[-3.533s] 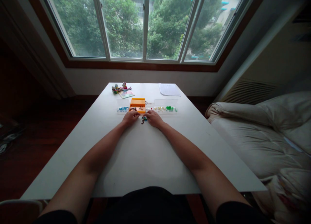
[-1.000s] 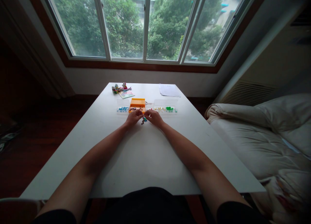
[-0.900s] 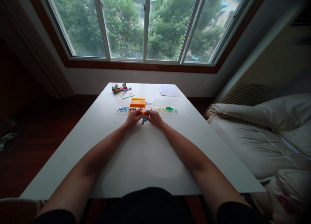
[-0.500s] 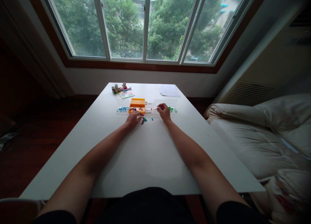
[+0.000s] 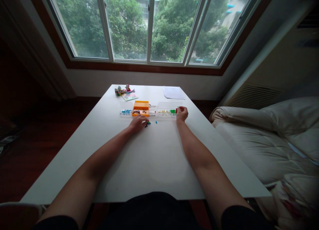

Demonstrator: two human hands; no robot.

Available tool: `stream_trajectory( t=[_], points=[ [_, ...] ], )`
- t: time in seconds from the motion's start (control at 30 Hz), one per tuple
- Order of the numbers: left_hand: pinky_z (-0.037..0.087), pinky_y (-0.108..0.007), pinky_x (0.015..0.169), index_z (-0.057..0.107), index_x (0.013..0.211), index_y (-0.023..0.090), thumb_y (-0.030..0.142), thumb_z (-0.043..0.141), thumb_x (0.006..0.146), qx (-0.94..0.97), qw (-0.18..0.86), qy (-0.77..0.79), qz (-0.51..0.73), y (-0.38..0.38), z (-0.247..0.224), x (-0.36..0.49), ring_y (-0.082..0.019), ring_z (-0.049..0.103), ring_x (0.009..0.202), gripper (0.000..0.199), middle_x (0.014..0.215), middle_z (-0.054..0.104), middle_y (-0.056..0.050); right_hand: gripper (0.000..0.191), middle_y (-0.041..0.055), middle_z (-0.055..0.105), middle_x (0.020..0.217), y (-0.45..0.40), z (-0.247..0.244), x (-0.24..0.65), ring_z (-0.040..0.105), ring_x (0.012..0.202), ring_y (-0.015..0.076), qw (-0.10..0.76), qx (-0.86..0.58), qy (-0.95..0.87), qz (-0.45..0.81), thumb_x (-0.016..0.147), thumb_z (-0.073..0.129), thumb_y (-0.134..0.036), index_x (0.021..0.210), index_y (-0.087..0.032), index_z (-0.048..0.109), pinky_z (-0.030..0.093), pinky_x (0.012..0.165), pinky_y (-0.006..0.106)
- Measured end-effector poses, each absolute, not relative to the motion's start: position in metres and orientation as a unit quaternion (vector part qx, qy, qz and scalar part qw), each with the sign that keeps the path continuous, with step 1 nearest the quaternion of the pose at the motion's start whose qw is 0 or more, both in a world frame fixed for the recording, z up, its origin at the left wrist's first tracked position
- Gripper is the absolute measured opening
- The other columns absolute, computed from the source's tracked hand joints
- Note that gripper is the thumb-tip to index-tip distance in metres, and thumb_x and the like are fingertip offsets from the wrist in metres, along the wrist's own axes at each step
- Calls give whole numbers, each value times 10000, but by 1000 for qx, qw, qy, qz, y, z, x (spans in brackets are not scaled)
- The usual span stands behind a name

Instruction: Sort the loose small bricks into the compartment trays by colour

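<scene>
My left hand (image 5: 138, 124) rests on the table in front of the orange case (image 5: 141, 105), fingers loosely stretched and apart. Its fingertips are beside a small pile of brown pieces (image 5: 146, 125) and a green and blue piece (image 5: 149, 123). My right hand (image 5: 182, 114) is at the right end of a clear compartment box (image 5: 160, 116), thumb and fingers pinched together. Whatever is between them is too small to make out. Green pieces (image 5: 172, 111) lie in the compartment just left of those fingers, with pale yellow pieces (image 5: 163, 111) further left.
Blue pieces (image 5: 126, 111) fill a clear box left of the orange case. One blue piece (image 5: 156, 122) lies loose on the white table (image 5: 159, 157). Small colourful figures (image 5: 122, 90), a printed card (image 5: 130, 96) and white papers (image 5: 173, 92) are at the far edge.
My right hand has moved right, from the pale yellow pieces to the far side of the green ones. My left hand has shifted slightly right, closer over the pile.
</scene>
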State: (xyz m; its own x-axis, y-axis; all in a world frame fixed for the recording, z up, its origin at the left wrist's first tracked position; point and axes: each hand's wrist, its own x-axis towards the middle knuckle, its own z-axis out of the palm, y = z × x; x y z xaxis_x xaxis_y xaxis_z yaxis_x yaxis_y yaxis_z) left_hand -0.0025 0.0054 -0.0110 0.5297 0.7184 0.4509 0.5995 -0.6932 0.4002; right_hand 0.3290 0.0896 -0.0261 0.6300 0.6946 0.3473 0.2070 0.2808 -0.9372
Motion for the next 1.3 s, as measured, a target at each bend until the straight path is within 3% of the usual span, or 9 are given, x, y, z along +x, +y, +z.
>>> stream_trajectory(
  t=[0.2, 0.77, 1.03, 1.17, 1.3],
  points=[
    [488, -371, 934, 791, 989, 246, 180, 642, 877, 863, 87, 397, 300, 6, -12, -4, -247, 613, 1043, 197, 1008, 750, -59, 277, 32, 721, 854, 90, -28, 329, 700, 684, 150, 712, -562, -348, 236, 783, 556, -271, 1038, -180, 613, 581, 626, 248],
    [496, -359, 912, 797, 1028, 260, 120, 604, 862, 849, 73, 436, 291, 10, -17, -4, -244, 616, 1031, 290, 1033, 732, -62, 251, 49, 725, 824, 57, -16, 285, 664, 773, 217, 541, -571, -605, 123, 842, 527, -300, 974, -194, 712, 532, 751, 318],
    [521, -347, 848, 787, 985, 215, 226, 519, 965, 816, 100, 450, 349, 15, -16, -6, -216, 643, 914, 269, 1053, 671, -92, 243, 29, 709, 793, 59, -21, 279, 637, 726, 191, 523, -555, -637, 112, 830, 535, -294, 961, -204, 718, 507, 737, 295],
    [534, -351, 872, 773, 924, 200, 172, 561, 907, 771, 140, 458, 421, 22, -16, -9, -210, 645, 921, 215, 989, 673, -76, 249, 28, 701, 777, 57, -20, 277, 623, 708, 188, 516, -552, -645, 114, 827, 534, -289, 964, -200, 722, 500, 726, 291],
    [567, -345, 813, 760, 949, 192, 177, 628, 849, 658, 273, 488, 505, 30, -19, -14, -181, 674, 807, 167, 957, 716, -61, 247, 31, 698, 776, 55, -17, 274, 617, 707, 188, 507, -553, -651, 115, 819, 531, -277, 958, -198, 720, 497, 723, 289]
  ],
)
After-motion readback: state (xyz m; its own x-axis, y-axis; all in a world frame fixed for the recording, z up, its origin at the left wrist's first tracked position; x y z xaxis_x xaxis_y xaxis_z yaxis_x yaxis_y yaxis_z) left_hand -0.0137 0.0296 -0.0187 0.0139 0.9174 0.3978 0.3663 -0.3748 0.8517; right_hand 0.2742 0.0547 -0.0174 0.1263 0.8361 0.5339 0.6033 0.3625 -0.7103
